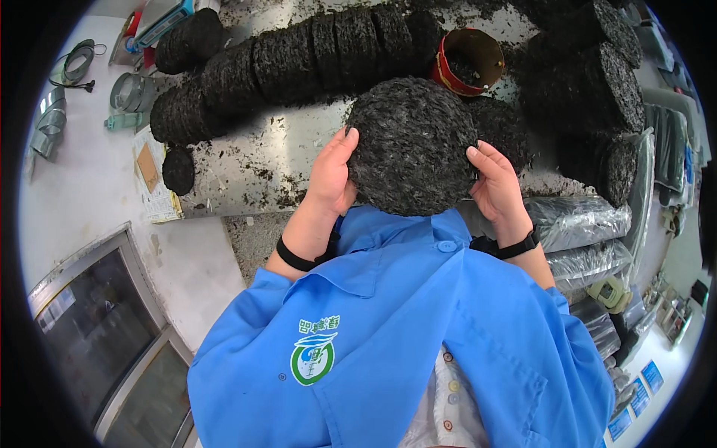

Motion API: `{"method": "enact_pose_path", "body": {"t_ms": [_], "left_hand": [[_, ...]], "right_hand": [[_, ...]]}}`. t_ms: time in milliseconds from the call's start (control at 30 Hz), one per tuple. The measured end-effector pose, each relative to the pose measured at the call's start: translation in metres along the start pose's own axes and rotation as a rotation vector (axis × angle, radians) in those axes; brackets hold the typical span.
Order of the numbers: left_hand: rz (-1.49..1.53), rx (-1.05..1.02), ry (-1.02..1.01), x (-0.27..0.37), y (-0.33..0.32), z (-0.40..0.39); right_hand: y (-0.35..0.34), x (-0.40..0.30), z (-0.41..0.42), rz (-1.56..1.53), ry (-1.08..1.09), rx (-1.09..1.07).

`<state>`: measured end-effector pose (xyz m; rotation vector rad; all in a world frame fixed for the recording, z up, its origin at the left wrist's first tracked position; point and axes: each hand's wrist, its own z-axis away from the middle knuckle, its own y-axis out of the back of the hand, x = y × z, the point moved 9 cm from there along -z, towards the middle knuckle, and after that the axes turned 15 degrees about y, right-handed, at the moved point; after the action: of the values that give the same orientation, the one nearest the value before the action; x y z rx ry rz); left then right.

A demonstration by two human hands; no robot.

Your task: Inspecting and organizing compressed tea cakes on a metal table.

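Between my two hands is a round, dark disc of dried seaweed [413,147], its broad face turned up toward me. My left hand [331,173] grips its left edge, thumb on top. On the opposite edge my right hand [496,178] holds it the same way; the fingers beneath are partly hidden. Beyond the disc's right side, more dark seaweed [501,131] lies on the metal table, partly covered by the disc. A red tub [445,70] stands just past the disc's upper right edge, with dark scraps inside.
A long row of stacked seaweed discs [291,59] crosses the metal table [246,162], which is strewn with crumbs. More stacks [594,89] stand at right, above plastic-wrapped packs [582,221]. A small dark disc [178,171] and papers [162,196] lie at left, below a scale [162,22].
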<state>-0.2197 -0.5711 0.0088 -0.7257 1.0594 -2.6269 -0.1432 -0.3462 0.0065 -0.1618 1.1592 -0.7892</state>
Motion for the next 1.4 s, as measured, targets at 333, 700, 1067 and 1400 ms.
{"method": "enact_pose_path", "body": {"t_ms": [333,700,1067,1400], "left_hand": [[-0.195,0.202,-0.223,0.035,0.014,0.007],[-0.411,-0.015,-0.166,-0.005,-0.048,-0.017],[-1.585,0.892,-0.592,0.023,0.015,-0.013],[-1.553,0.958,-0.629,0.033,0.011,-0.015]], "right_hand": [[-0.034,-0.069,0.026,0.937,0.882,-0.297],[0.022,-0.034,0.018,0.228,0.305,-0.020],[0.157,-0.075,0.005,0.220,0.469,0.171],[0.123,-0.080,0.011,0.112,0.456,0.059]]}}
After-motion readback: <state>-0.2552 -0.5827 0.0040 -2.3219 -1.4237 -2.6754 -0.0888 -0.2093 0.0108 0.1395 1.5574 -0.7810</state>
